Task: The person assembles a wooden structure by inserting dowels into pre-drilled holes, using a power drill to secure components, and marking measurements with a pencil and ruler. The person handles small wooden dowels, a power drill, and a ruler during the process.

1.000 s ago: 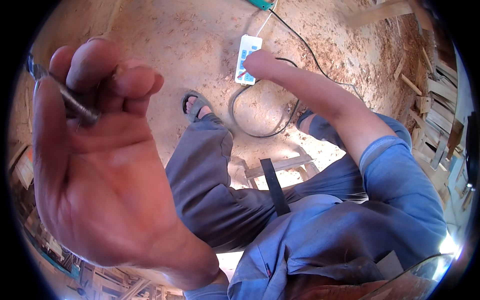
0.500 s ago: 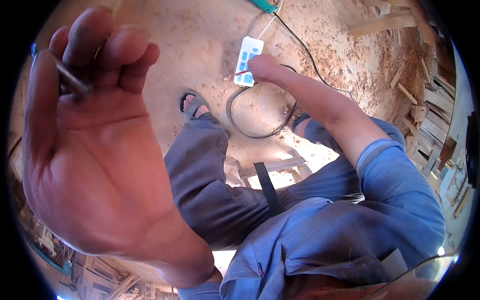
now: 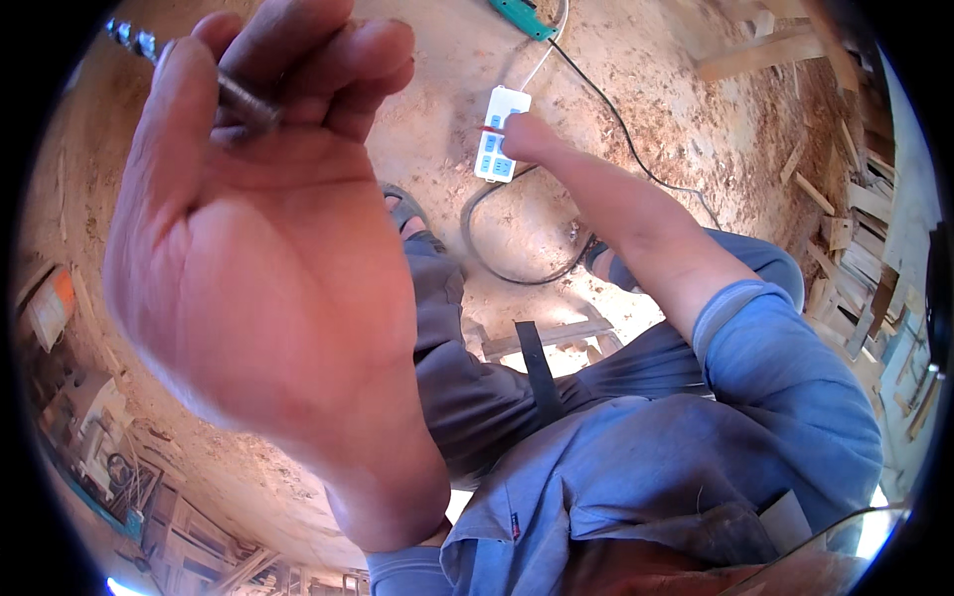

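Raised close to the camera, my left hand [image 3: 268,238] has its palm showing and its fingers curled round a drill bit [image 3: 132,40]. The spiral end sticks out past the thumb, and the plain shank lies across the palm side of the fingers. My right hand [image 3: 527,137] is down at a white power strip [image 3: 509,99] with blue sockets, closed round a thin red stick [image 3: 491,129] whose kind I cannot make out. Its fingers overlap the strip's right edge; whether they touch it cannot be told.
Beyond the strip lies a teal power tool [image 3: 522,18] with a black cord [image 3: 621,119] on the dusty floor. A dark cable [image 3: 472,238] loops between my feet. A low wooden frame [image 3: 576,333] stands between my legs. Wood offcuts [image 3: 865,268] are piled at the right.
My left hand has shifted right and up in the picture, so the drill bit's spiral end now shows clearly. My right hand stays at the power strip, its red stick turned slightly.
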